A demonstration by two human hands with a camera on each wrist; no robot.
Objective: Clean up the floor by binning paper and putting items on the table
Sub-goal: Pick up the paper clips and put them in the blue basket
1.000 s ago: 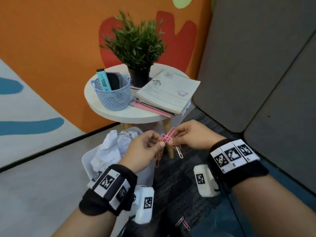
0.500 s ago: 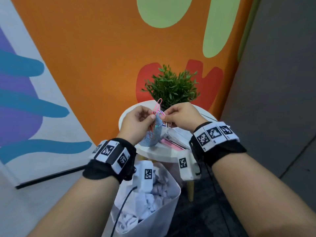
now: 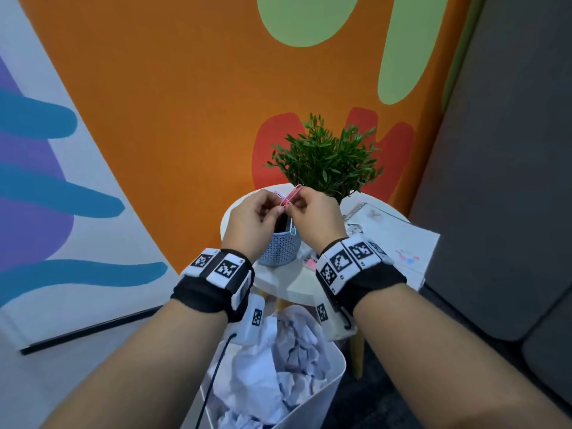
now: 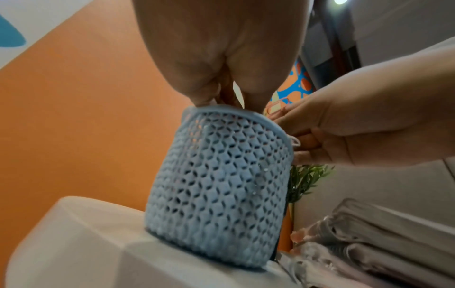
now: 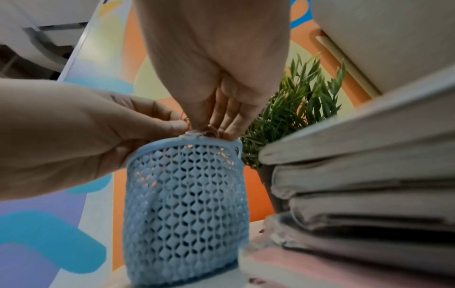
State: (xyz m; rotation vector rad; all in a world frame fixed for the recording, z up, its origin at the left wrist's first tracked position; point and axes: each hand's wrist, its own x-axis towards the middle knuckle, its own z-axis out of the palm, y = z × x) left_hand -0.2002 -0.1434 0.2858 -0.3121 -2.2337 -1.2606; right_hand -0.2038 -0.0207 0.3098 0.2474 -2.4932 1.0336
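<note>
Several pink paper clips [image 3: 290,196] are linked in a bunch that both hands pinch just above the blue mesh basket [image 3: 280,250] on the round white table [image 3: 291,286]. My left hand [image 3: 276,202] holds the bunch from the left, my right hand [image 3: 296,206] from the right. A pale clip [image 3: 292,231] dangles under the right hand at the basket's rim. In the left wrist view the pink clips [image 4: 278,107] show beside the basket [image 4: 216,185]. In the right wrist view, fingertips [image 5: 209,124] sit right over the basket's rim [image 5: 187,142].
A white bin [image 3: 337,373] full of crumpled paper [image 3: 278,360] stands below the table's front edge. A potted plant [image 3: 325,162] and a stack of books [image 3: 390,243] share the tabletop. Grey panels close off the right side, and an orange wall stands behind.
Both hands have risen with the paper clips from low beside the table leg to just over the basket. The view has lifted with them, and the bin now lies under my forearms.
</note>
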